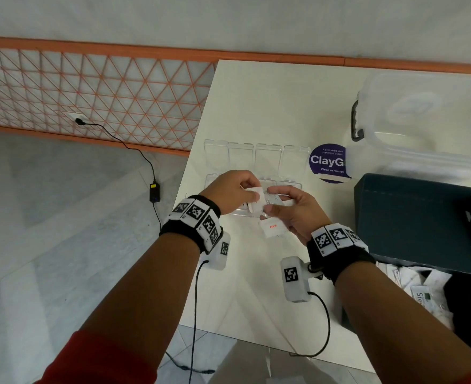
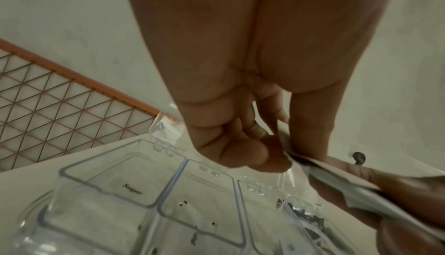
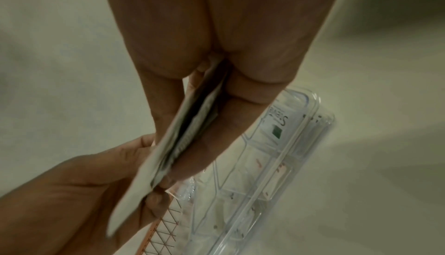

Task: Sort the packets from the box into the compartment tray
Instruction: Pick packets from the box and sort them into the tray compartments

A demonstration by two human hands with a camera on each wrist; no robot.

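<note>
**Head view: both hands share a stack of packets above the tray**

Head view shows the left hand [image 1: 230, 194] and right hand [image 1: 294, 210] meeting at centre frame, directly over the near row of the clear compartment tray [image 1: 295, 151] on the white worktop [image 1: 270, 101]. The right hand's thumb and fingers are clamped on a small stack of packets [image 1: 269, 202], with a red-lettered salt packet [image 1: 273, 228] hanging at its lower edge. The left hand pinches one white packet [image 1: 253, 195] at the stack's left end, apparently peeling it off.

In the right wrist view the stack [image 3: 185, 137] runs edge-on along the fingers, from upper right to lower left of the frame, and the left hand's fingertips [image 3: 154, 200] grip its lower-left end. The tray [image 3: 289, 154] lies just behind, with a green-marked packet [image 3: 280, 124] already in one compartment at upper right. The left wrist view shows the tray's cells [image 2: 115, 188] directly below the curled left fingers, one bearing a small printed label, too blurred for me to read with confidence.

So the deciding relation is vertical: the tray sits right beneath the hands, and the left hand is nearer the tray's left-frame cells. Once freed, the packet likely only needs a short drop into its matching cell.

The dark box [image 1: 422, 217], still holding packets, stands at lower right of the head frame, nearer the right hand. A clear lidded tub [image 1: 428, 117] and a round purple sticker [image 1: 330, 162] lie at upper right.
</note>
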